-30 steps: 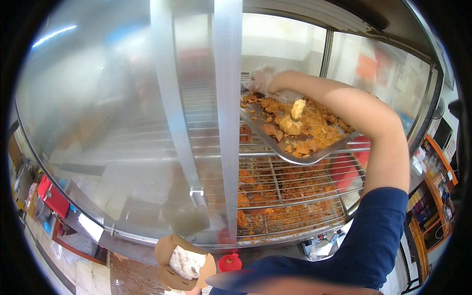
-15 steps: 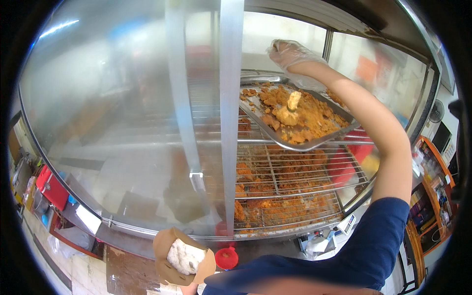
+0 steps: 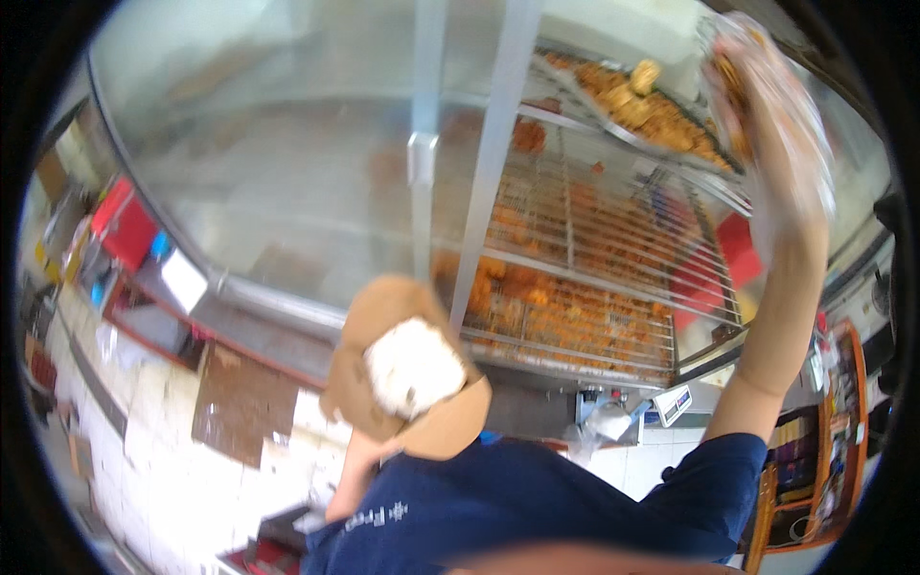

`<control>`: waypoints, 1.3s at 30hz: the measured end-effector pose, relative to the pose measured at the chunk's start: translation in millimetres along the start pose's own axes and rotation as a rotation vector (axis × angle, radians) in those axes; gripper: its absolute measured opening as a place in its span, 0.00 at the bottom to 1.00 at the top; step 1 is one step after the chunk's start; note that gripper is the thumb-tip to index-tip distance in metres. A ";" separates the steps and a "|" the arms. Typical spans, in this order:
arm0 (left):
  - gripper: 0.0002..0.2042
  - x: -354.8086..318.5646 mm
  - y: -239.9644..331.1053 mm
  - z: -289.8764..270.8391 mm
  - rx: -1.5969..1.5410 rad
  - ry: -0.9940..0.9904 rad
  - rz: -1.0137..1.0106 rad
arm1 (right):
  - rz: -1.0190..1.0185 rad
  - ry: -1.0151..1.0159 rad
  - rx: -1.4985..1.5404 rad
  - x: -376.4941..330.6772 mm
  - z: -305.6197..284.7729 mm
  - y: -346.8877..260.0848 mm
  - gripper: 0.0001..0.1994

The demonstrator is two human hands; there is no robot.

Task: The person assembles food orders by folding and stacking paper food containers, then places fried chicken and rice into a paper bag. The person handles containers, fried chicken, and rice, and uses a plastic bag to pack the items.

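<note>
My left hand (image 3: 366, 452) grips an open brown paper takeaway box (image 3: 448, 422) from below, its fingers mostly hidden under it. White rice (image 3: 414, 366) fills the box, with a small dark spot on it. High at the right, my right hand (image 3: 767, 115) wears a clear plastic glove and is closed on a flat piece of brown fried food (image 3: 733, 96), blurred by motion. Left of that hand, a metal tray (image 3: 628, 137) holds golden crumbs and fried bits (image 3: 613, 91), with one pale piece (image 3: 645, 77) standing up among them.
The tray rests on the upper level of a glass-fronted warming cabinet. Wire racks (image 3: 613, 259) below hold more fried food. A fogged sliding pane (image 3: 278, 192) covers the cabinet's left side. A scale (image 3: 668, 406) and a plastic bag (image 3: 609, 422) stand below; shelves (image 3: 834, 460) are at the right.
My right hand has moved right from behind the tray, and a fried piece now shows in it. My left hand has raised the rice box toward the cabinet front. The view has shifted.
</note>
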State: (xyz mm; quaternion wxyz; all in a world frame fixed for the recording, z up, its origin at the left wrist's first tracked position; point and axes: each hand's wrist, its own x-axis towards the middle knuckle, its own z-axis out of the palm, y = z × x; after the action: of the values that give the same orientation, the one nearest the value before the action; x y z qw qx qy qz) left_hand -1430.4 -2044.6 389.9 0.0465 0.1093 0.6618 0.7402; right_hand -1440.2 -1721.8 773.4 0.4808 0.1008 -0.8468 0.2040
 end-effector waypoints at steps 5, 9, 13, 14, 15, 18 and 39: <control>0.53 15.3 44.8 38.3 0.093 -0.261 0.169 | -0.051 -0.886 0.230 -92.7 37.0 -79.6 0.11; 0.54 17.8 57.1 62.0 0.195 -0.291 0.334 | 0.102 -1.112 0.319 -126.0 86.2 -90.4 0.13; 0.57 23.2 47.6 80.1 0.109 -0.247 0.455 | 0.145 -1.227 0.303 -130.5 82.4 -77.4 0.16; 0.57 22.8 45.3 81.4 0.096 -0.251 0.446 | 0.151 -1.251 0.309 -128.7 78.0 -73.4 0.16; 0.57 21.9 43.5 81.0 0.132 -0.247 0.447 | 0.190 -1.251 0.296 -128.4 74.2 -71.6 0.15; 0.58 19.0 40.4 82.5 0.023 -0.269 0.420 | 0.191 -1.225 0.338 -129.6 67.3 -66.1 0.13; 0.56 28.6 33.2 93.9 -0.229 -0.188 0.177 | -0.138 -1.197 -0.098 -154.4 79.4 -59.6 0.11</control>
State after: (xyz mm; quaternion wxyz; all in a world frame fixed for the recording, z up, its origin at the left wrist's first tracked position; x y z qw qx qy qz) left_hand -1434.7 -1951.4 435.1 0.0550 0.2300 0.5536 0.7985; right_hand -1399.9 -1814.3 620.0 -0.0632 0.2304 -0.9702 0.0409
